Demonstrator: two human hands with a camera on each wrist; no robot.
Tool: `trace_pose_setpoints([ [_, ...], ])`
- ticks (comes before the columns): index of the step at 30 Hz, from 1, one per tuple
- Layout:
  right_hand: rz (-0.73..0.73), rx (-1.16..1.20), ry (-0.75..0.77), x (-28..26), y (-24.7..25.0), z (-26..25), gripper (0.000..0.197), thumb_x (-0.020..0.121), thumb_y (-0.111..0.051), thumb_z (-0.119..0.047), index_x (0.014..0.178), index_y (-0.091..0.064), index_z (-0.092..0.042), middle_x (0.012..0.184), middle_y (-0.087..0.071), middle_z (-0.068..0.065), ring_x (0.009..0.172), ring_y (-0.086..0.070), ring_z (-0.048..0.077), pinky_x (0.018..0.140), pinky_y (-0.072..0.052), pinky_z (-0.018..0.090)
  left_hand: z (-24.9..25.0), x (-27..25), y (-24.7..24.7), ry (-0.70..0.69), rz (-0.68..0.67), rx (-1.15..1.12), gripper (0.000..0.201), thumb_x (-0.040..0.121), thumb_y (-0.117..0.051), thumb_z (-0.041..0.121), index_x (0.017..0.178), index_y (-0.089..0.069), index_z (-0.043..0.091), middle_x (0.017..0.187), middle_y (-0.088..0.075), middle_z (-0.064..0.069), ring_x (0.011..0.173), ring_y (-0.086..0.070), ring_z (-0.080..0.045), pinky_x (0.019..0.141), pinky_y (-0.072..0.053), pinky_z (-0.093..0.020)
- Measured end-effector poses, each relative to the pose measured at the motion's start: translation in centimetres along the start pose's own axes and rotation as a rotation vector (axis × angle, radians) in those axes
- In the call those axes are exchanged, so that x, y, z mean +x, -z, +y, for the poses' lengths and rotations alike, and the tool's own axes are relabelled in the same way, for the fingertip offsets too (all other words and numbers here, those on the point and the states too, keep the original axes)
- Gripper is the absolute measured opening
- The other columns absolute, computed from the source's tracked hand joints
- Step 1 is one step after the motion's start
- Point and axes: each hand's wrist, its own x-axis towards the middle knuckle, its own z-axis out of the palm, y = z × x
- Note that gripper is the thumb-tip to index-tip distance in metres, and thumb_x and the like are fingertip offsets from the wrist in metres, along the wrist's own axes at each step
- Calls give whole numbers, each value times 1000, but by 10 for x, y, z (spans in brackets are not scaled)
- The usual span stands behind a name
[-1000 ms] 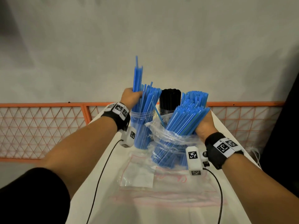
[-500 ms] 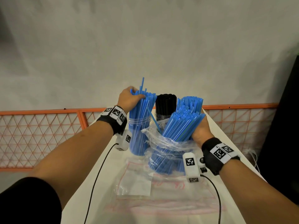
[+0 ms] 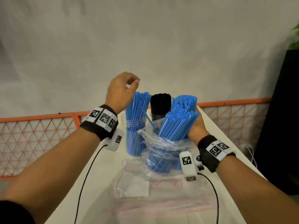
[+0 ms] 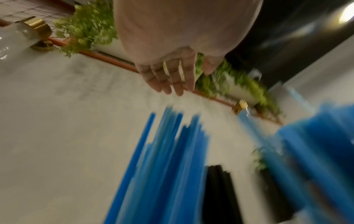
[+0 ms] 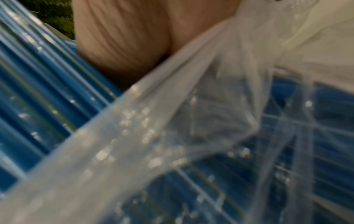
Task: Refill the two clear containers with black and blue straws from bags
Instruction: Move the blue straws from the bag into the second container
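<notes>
**Straws in two containers and one open bag**

Straws stand in three blue bunches and one black bunch. One clear container (image 3: 135,126) at the left holds upright blue straws (image 3: 137,110); behind it the second container holds the black straws (image 3: 160,104) — only a little of its wall shows. A further blue bunch (image 3: 184,101) rises at the back right; what holds it is hidden. At the front, a crumpled clear bag (image 3: 163,143) stands on the white counter (image 3: 103,183) with a fanned blue bundle (image 3: 176,125) sticking out of it, one stray straw leaning left.

Two flat clear bags lie in front, the nearer one (image 3: 161,201) with pink edging; any print is too faint to read.

The left hand (image 3: 122,91) hovers above the left container, fingers loosely curled, holding nothing. The right hand (image 3: 196,128) grips the bagged bundle from the right side — bag plastic lies against its palm in the wrist view.
</notes>
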Motion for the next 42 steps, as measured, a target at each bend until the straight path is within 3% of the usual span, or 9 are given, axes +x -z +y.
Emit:
trace_pose_setpoints([
  [2,18,39,-28,1,-1,1,36,102,-46,-21,67,-45,-17,52,-59,-3,40,-56,1,39,-45,14,4,-17,10,146,-101,-98,26,80,-52,35,72,-71,19,66,-68,-3,64,-64,-24,65,-54,-40],
  [5,33,74,-17,4,-2,4,35,102,-47,-19,67,-44,-17,49,-57,-8,40,-55,0,39,-45,14,5,-46,12,248,-457,80,38,90,-58,40,65,-69,13,61,-68,-4,62,-67,-24,64,-57,-40],
  [10,30,36,-5,6,-1,5,34,101,-49,-19,67,-44,-18,58,-54,-3,40,-55,1,40,-46,14,22,-63,-10,269,-671,-110,20,97,-57,40,89,-69,25,112,-70,-6,97,-67,-23,91,-54,-46],
  [12,17,63,-26,7,-2,5,33,101,-49,-21,68,-45,-18,58,-54,-2,40,-56,3,40,-46,15,30,-62,-22,296,-711,-257,25,98,-56,36,119,-64,24,132,-61,0,111,-62,-16,100,-50,-38],
  [16,-39,-50,59,8,0,8,28,100,-51,-18,71,-49,-18,59,-57,-5,45,-57,2,44,-46,15,45,-55,-50,347,-695,-409,52,101,-53,25,150,-37,16,140,-54,-1,122,-56,-14,107,-44,-31],
  [22,-81,-126,121,10,1,10,22,97,-53,-11,75,-50,-15,55,-60,-9,47,-57,0,45,-47,17,53,-52,-76,375,-623,-627,41,96,-60,7,136,-53,9,128,-65,-6,113,-64,-14,97,-52,-28],
  [30,-48,-94,63,14,-2,10,20,99,-50,-11,79,-50,-11,65,-56,-1,46,-56,1,44,-47,15,49,-53,-83,373,-519,-652,34,90,-69,4,124,-63,4,115,-71,-13,107,-69,-25,97,-55,-41],
  [35,-28,-145,72,17,-2,13,21,98,-51,-9,77,-50,-11,66,-57,0,48,-58,3,43,-47,14,46,-54,-83,352,-541,-678,30,88,-72,5,116,-68,15,105,-76,-3,98,-73,-16,84,-59,-30],
  [42,-30,-219,93,17,-5,12,26,97,-50,-4,72,-50,-12,66,-57,1,41,-55,-5,41,-45,12,45,-53,-86,338,-435,-685,25,89,-71,11,113,-67,7,105,-74,-12,97,-72,-24,84,-60,-37],
])
